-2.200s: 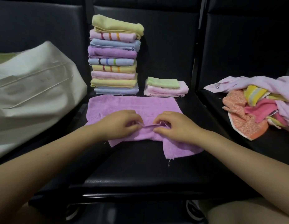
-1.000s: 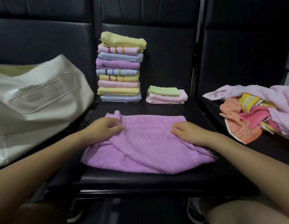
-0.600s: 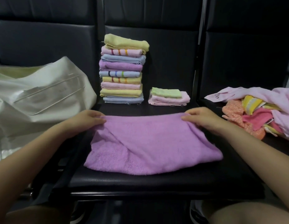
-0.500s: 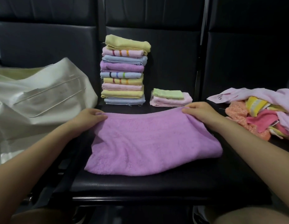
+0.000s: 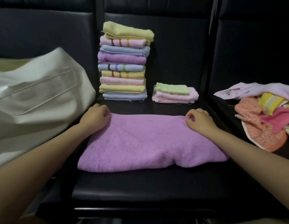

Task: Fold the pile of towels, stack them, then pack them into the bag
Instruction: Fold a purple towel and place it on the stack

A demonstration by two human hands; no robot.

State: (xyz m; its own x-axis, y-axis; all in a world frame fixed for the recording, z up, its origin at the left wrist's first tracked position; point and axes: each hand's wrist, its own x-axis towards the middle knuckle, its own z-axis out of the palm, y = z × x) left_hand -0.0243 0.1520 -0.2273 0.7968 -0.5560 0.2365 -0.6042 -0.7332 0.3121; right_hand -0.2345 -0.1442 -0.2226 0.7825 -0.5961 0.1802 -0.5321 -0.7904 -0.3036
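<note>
Both hands, left (image 5: 96, 118) and right (image 5: 199, 119), pinching purple towel's (image 5: 148, 143) far corners on seat (image 5: 148, 188); could bunch crooked if 1 corner slips.

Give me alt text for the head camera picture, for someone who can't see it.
Two hands, left and right, pinch the far corners of a purple towel on a black seat. Behind stand a tall stack of folded towels and a short stack; a white bag lies left, unfolded towels right.
</note>
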